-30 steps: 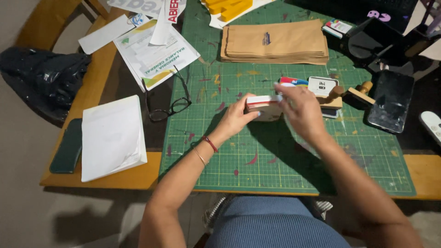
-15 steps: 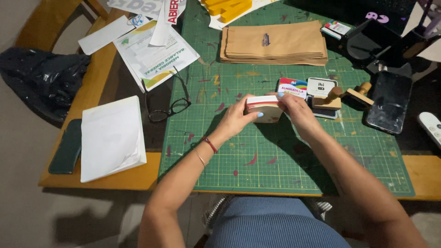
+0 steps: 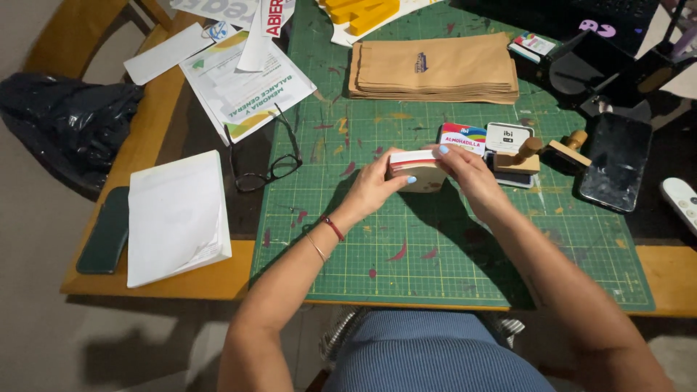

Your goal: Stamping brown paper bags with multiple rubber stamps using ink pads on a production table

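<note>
Thing in hand: a small stack of cards (image 3: pixel 415 170), pale with a red band along its top edge, held just above the green cutting mat (image 3: pixel 450 239), towards the mat's far middle.
Left hand (image 3: pixel 374 187): cups the stack's left end, fingers pinching it from the far and near sides, thumb along the near edge.
Right hand (image 3: pixel 465 168): closes on the right end, fingers pinching the same stack from above.
Handling: looks light and fairly stiff as a block, but the loose cards could slide or fan out; my guess is a grip on both short ends, squeezing inward, keeps them squared.
Just right of the hands: a flat ink pad tin (image 3: pixel 508 138), a wooden-handled stamp (image 3: pixel 524 154) resting on it, and a colourful small box (image 3: pixel 462 138).
Farther off: a pile of brown paper envelopes (image 3: pixel 435 69) at the far side of the mat; a dark phone (image 3: pixel 615 161) to the right.
Left side: spectacles (image 3: pixel 270 170), printed leaflets (image 3: pixel 243 83), a white padded envelope (image 3: pixel 176 214).
Surface: a wooden tabletop (image 3: pixel 156 279), the mat paint-spotted and gridded, giving flat, grippy ground.
Room: dim, with a black bag (image 3: pixel 62 120) on the floor at the far left.
</note>
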